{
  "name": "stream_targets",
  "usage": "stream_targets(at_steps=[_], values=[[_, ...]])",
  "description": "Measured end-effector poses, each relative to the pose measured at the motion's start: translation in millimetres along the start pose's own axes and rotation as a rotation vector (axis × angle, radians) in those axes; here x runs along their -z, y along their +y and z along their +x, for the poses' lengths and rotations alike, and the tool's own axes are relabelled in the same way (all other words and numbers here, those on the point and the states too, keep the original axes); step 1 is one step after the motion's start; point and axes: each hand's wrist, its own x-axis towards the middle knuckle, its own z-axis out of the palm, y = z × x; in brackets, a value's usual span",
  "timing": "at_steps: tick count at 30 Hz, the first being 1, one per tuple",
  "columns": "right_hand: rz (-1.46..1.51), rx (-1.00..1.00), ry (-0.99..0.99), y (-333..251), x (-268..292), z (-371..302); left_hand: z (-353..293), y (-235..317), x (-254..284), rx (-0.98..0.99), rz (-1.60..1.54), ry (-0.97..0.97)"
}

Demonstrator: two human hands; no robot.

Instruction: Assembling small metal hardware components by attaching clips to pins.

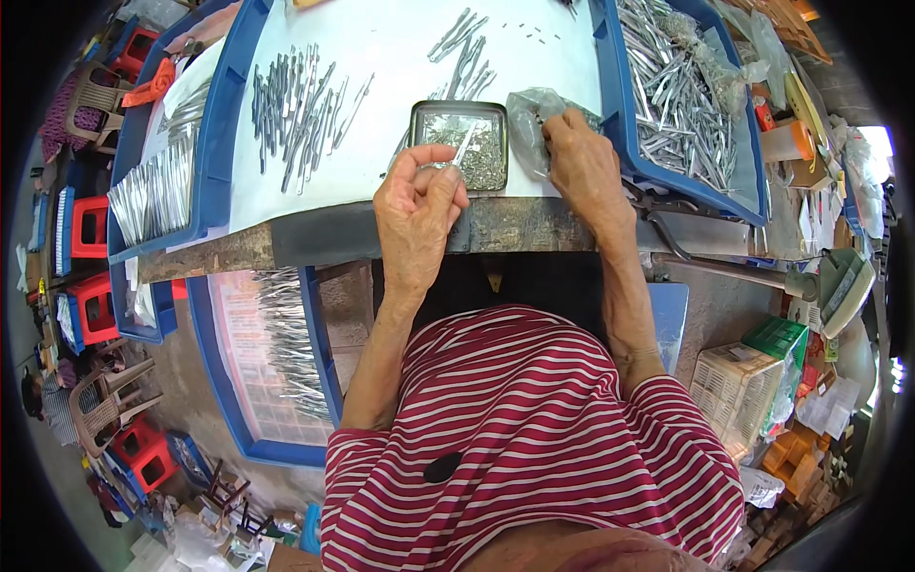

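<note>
My left hand [419,214] is closed, pinching a slim silvery metal piece [465,143] between thumb and fingers, tilted upward over a small dark-rimmed tin [502,176]. Tiny shiny metal parts cover the tin's bottom. To its right lies a crumpled clear plastic bag [530,119]. My right hand [583,167] reaches to that bag with fingers bent down and drawn together. Its fingertips are hidden, so what they pinch does not show. Beyond the tin lie several slim metal pieces [467,71], and a wider spread of similar pieces [303,114] lies on the left of the white work surface [381,57].
A blue bin [624,124] heaped with metal pieces stands at the right, another blue bin [217,124] with stacked pieces at the left. Below the table's wooden edge [534,227] sits a third blue tray [319,353]. Dark-handled pliers [658,205] lie near the right bin. Red stools [91,227] stand far left.
</note>
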Motion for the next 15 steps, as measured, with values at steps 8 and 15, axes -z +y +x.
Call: stream_targets(at_steps=[8,15], values=[[0.005,0.059,-0.007,4.0,-3.5,7.3,-1.2,-1.6,-2.4,-0.033,-0.028,0.036],[0.101,0.01,0.034,1.2,0.7,3.2,-3.1,-2.7,-0.8,-0.061,-0.049,0.03]])
